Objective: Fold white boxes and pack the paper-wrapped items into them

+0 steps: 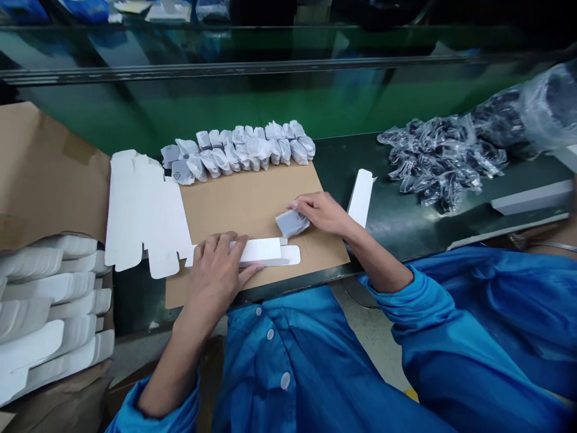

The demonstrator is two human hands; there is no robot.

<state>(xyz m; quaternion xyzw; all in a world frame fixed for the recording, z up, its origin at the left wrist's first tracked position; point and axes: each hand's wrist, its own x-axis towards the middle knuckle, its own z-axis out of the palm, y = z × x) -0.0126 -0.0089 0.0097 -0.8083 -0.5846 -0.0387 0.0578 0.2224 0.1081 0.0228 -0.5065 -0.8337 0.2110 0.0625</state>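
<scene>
My left hand (215, 267) lies over a long white carton box (265, 251) on a brown cardboard sheet (246, 204), fingers curled on the box's left end. My right hand (319, 211) pinches a small grey wrapped packet (292, 223) just above the box's open right end. A row of several similar grey packets (238, 150) lies along the far edge of the cardboard. A stack of flat white box blanks (142, 210) rests to the left of my left hand.
An upright white box (361, 197) stands right of my right hand. A heap of dark items in clear bags (444, 159) lies at the right. Folded white boxes (49, 313) fill a brown carton at the left. A green conveyor belt (225, 102) runs behind.
</scene>
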